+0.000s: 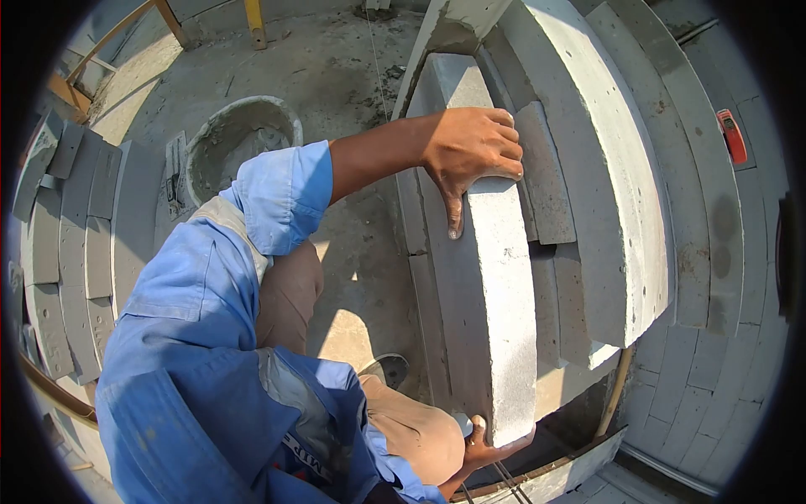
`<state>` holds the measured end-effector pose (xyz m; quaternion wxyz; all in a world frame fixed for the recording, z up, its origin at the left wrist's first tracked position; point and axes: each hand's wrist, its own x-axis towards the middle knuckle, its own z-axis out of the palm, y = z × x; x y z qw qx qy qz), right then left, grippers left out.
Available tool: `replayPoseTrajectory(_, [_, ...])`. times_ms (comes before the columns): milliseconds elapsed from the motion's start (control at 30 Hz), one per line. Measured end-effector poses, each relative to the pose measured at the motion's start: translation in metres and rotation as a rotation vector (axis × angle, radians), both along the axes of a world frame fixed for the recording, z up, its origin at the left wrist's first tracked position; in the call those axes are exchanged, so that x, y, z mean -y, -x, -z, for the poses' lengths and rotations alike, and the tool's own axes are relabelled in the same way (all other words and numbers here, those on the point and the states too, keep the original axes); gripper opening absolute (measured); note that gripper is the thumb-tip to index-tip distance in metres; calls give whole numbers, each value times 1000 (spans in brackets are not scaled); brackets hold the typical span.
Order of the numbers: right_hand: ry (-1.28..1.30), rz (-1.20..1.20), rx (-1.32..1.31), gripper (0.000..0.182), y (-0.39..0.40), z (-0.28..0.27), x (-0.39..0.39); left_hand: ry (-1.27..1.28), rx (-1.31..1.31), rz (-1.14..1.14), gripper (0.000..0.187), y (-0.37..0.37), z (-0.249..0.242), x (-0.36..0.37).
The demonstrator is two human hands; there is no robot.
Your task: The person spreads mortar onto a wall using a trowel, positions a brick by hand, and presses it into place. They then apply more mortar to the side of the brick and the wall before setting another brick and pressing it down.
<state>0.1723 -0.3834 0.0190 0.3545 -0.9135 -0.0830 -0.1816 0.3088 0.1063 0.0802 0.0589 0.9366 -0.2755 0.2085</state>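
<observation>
A long, pale grey concrete block [508, 311] extends from the upper middle to the lower middle of the view, its narrow face brightly lit. My left hand [474, 151] is closed over its upper part, with the thumb down the near side and the fingers over the far edge. At the block's lower end, my right hand [491, 445] grips from beneath, its thumb on the near side; most of its fingers are hidden. Right beside the held block stand other grey blocks [604, 168], some tilted and overlapping.
A bucket [285, 113] with wet grey mortar stands on the concrete floor [336, 67], with a flat trowel-like tool [175, 172] beside it. Stacked blocks [75, 218] line the left. A red tool [732, 137] lies far right. A thin string [378, 59] runs near the blocks.
</observation>
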Motion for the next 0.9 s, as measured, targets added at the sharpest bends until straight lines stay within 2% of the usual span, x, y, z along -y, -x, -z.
replayPoseTrajectory(167, [-27, -7, -8, 119, 1, -3, -6, 5, 37, 25, 115, -5, 4, -6])
replayPoseTrajectory(233, [-206, -1, -112, 121, 4, -5, -15, 5, 36, 35, 115, -2, 0, -9])
replayPoseTrajectory(367, [-277, 9, -158, 124, 6, -5, -18, 7, 4, 36, 117, -4, 0, -13])
replayPoseTrajectory(900, [-200, -48, -126, 121, 5, 1, -18, 38, 37, 8, 129, 6, 0, -13])
